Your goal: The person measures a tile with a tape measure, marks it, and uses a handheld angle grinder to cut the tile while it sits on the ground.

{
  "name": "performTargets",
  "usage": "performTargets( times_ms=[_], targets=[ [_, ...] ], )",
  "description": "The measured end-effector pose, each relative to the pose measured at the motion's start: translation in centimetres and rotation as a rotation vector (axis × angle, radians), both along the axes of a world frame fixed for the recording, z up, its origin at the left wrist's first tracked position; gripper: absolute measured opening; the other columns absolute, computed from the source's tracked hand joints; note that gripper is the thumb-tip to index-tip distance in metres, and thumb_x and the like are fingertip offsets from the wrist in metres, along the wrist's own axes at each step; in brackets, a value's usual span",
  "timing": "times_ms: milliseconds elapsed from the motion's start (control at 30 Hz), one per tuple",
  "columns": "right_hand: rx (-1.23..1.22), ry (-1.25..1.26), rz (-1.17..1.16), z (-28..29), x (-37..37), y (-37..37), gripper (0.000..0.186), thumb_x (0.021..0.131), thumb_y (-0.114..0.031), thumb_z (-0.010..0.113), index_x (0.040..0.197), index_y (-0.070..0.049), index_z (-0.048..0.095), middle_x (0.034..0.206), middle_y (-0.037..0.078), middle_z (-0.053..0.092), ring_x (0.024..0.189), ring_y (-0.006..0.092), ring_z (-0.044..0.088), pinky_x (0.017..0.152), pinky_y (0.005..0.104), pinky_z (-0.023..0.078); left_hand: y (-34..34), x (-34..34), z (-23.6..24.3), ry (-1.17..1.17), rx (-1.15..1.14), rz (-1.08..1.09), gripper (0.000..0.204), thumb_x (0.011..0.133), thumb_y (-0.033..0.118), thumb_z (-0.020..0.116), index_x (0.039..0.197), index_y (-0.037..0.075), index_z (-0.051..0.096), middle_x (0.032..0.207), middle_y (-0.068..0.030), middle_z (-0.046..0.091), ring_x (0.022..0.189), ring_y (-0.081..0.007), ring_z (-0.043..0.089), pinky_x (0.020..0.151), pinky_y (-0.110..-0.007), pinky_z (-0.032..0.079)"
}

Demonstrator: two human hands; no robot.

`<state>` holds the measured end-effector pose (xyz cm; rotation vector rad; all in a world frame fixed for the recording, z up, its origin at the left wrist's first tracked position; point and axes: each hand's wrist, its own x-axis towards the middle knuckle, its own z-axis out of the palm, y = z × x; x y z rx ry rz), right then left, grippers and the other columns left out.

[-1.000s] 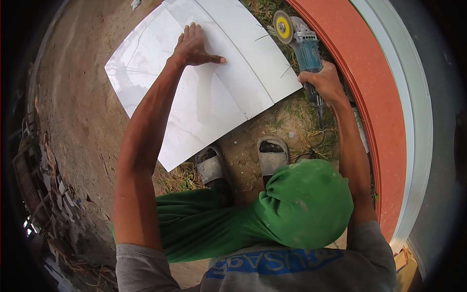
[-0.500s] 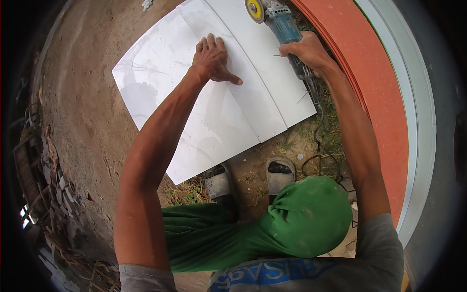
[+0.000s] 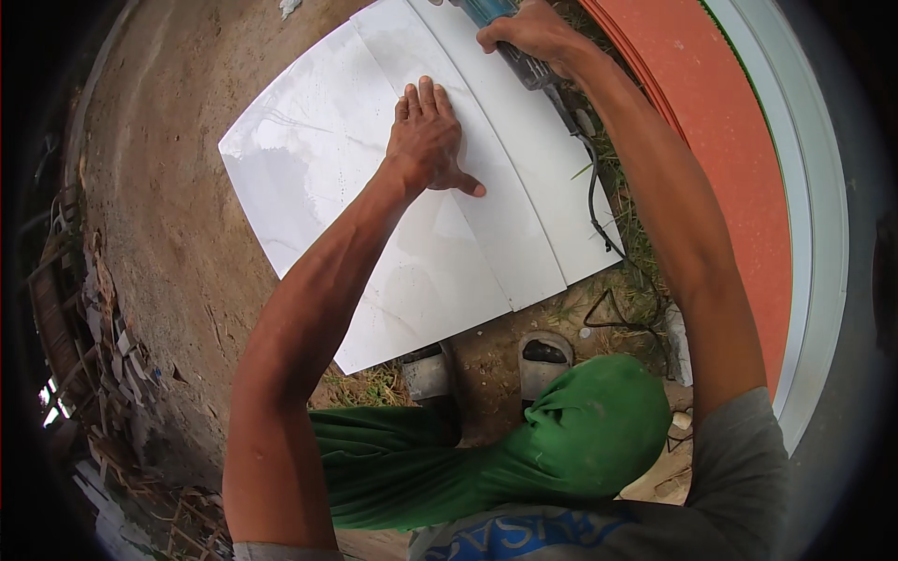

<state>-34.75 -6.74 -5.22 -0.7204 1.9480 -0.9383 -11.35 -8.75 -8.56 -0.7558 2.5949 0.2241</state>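
A glossy white panel (image 3: 393, 271) lies on the ground before me, with seams running along its length and damp-looking grey smears on its surface. My left hand (image 3: 430, 140) rests flat on it, fingers stretched out and thumb spread to the right. In my right hand (image 3: 543, 37) is a blue and black angle grinder (image 3: 528, 67), gripped around its body over the panel's far right part. The grinder's front end runs out at the picture's top edge, so its disc is hidden. A black power cord (image 3: 591, 178) trails from its rear across the panel's right edge.
To the right runs an orange-red strip (image 3: 720, 168) with a pale curved edge (image 3: 814, 234) beyond it. Grass (image 3: 645, 215) grows beside the panel. Scrap pieces (image 3: 122, 365) lie at the far left on bare dirt. My sandals (image 3: 545, 365) stand just below the panel.
My right hand has carried the grinder up and to the left, so its yellow disc has left the picture. The left hand stays flat on the panel, appearing slightly lower and further right.
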Motion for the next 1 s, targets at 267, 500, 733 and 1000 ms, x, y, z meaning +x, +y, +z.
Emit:
performTargets(
  times_ms=[267,500,733,1000],
  targets=[
    [0.054,0.024,0.14,-1.7,-1.1,-4.6,0.029,0.076,-0.017,0.086,0.094,0.003,0.074,0.09,0.016,0.07,0.081,0.0262,0.068,0.071,0.0444,0.054,0.1,-1.1,0.3,-0.059,0.018,-0.009,0.165,0.051,0.063,0.105,0.158,-0.028,0.019,0.167,-0.0496,0.021,0.16,-0.0617,0.023,0.134,-0.057,0.023],
    [0.049,-0.007,0.088,-3.1,-1.0,-6.9,0.03,0.078,-0.016,0.085,0.097,0.003,0.074,0.093,0.014,0.071,0.083,0.0265,0.068,0.072,0.0444,0.054,0.0,-1.0,0.2,-0.018,0.038,-0.002,0.164,0.051,0.061,0.106,0.158,-0.028,0.019,0.167,-0.0505,0.022,0.159,-0.0632,0.023,0.134,-0.058,0.024],
    [0.03,-0.04,0.066,-3.7,-0.5,-7.8,0.032,0.076,-0.016,0.085,0.1,0.004,0.074,0.094,0.015,0.071,0.084,0.0265,0.068,0.072,0.0451,0.055,-0.1,-0.9,0.3,-0.018,0.042,-0.001,0.163,0.052,0.06,0.106,0.158,-0.028,0.02,0.167,-0.0498,0.022,0.159,-0.0629,0.023,0.134,-0.057,0.024],
    [0.0,-0.072,0.062,-4.6,-0.7,-8.3,0.038,0.075,-0.014,0.085,0.104,0.008,0.073,0.096,0.017,0.072,0.086,0.0275,0.07,0.072,0.0432,0.055,0.0,-0.9,0.4,-0.018,0.043,-0.001,0.163,0.051,0.061,0.106,0.159,-0.027,0.02,0.167,-0.0493,0.022,0.159,-0.0626,0.023,0.134,-0.057,0.024]
  ],
)
